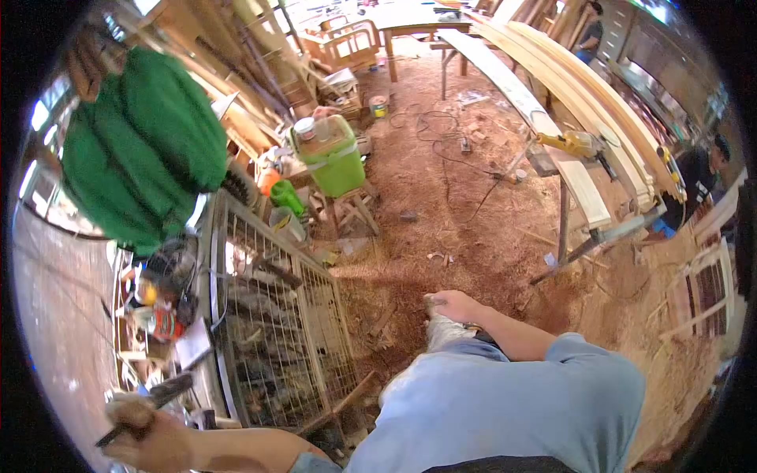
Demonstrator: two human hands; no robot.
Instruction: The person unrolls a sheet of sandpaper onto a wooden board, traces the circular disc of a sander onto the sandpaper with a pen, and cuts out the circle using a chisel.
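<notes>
My left hand (146,433) is at the lower left, closed around a dark hand tool (169,389). One thick end sticks out above the fist and a thin dark end below it; I cannot tell its exact kind. It is beside a cluttered bench next to a wire-mesh cage front (276,331). My right hand (455,306) is in front of my body, over the light trouser leg (449,333). Its fingers are curled, with a small brownish end at their tip; what they hold is mostly hidden.
A green cloth (146,150) hangs at upper left. A green-and-white cooler (335,162) stands on a wooden stool (359,211). Long boards (583,189) lie on trestles at right with a yellow power tool (572,143). Cords cross the sawdust floor (410,260). A person (702,185) crouches at right.
</notes>
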